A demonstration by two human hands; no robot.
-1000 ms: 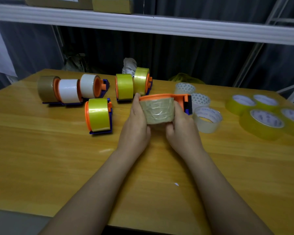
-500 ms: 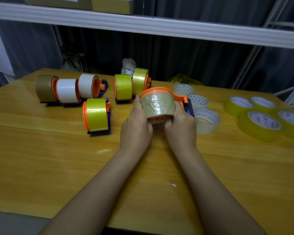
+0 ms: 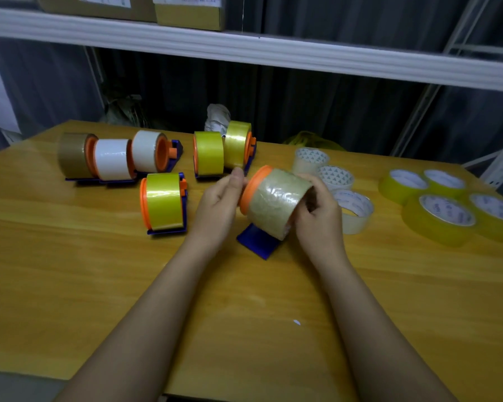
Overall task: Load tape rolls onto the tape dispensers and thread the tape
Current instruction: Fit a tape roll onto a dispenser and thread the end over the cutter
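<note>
Both hands up at counter centre, working one dispenser point(image 3: 257, 245) — orange flange, blue base, a clear tape roll point(image 3: 276, 203) seated on it. It is tilted, base corner pointing toward the near side; whether the base touches the wooden counter point(image 3: 70, 285) I cannot tell.

Left hand point(image 3: 218, 210) closed on the orange flange side, thumb up by the rim. Right hand point(image 3: 317, 216) wrapped round the roll's right end, fingers curled over the open core.

Surroundings:
- Just left of the left hand, a loaded dispenser with yellow tape point(image 3: 163, 203), upright.
- Far left, three loaded dispensers in a row: brown roll point(image 3: 71, 155), white roll point(image 3: 112, 159), another white roll point(image 3: 147, 150).
- Far centre, behind the hands, two more with yellow rolls point(image 3: 209, 153) — close to the left thumb.
- Right of the held roll, three loose clear rolls point(image 3: 336, 178) lying flat, the nearest partly hidden by the right hand.
- Far right, four loose yellow rolls point(image 3: 437, 219) lying flat, bunched together.

A white shelf point(image 3: 244, 50) with cardboard boxes runs overhead at the far side.
</note>
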